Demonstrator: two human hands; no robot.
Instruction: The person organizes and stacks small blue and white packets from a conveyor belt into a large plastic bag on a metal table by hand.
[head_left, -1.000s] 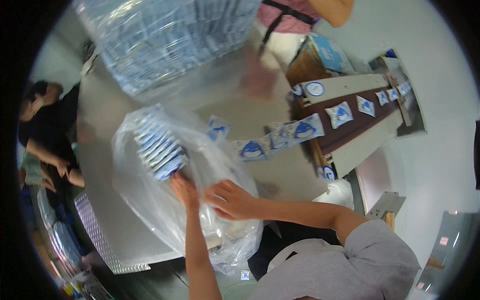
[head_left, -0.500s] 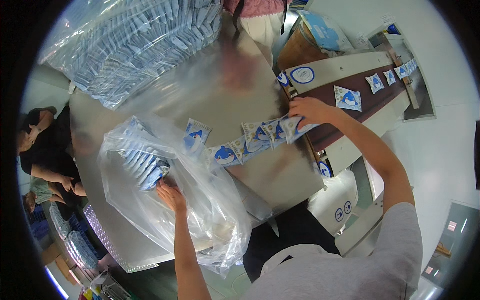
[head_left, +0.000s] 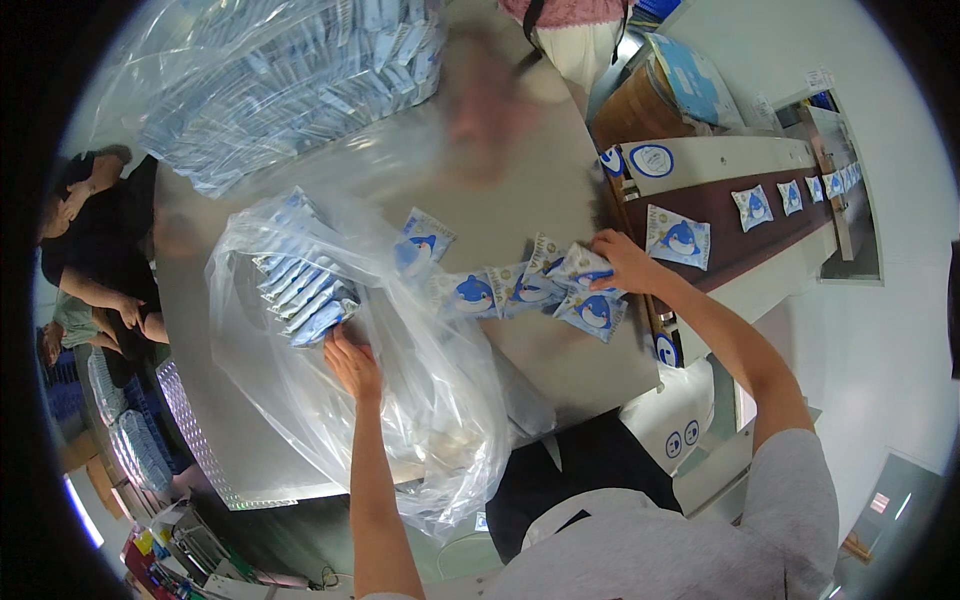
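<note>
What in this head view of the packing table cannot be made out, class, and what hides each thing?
- Co-worker's hand, head view: motion blur.
- Stacked sachets by the left hand: clear bag veils their count.
- Far conveyor packets: too small.
- Right hand: its fingertips cover part of a packet.

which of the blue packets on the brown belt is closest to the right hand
The large packet at the near end of the conveyor belt, just right of the right hand. The other belt packets lie farther up the belt.
</note>
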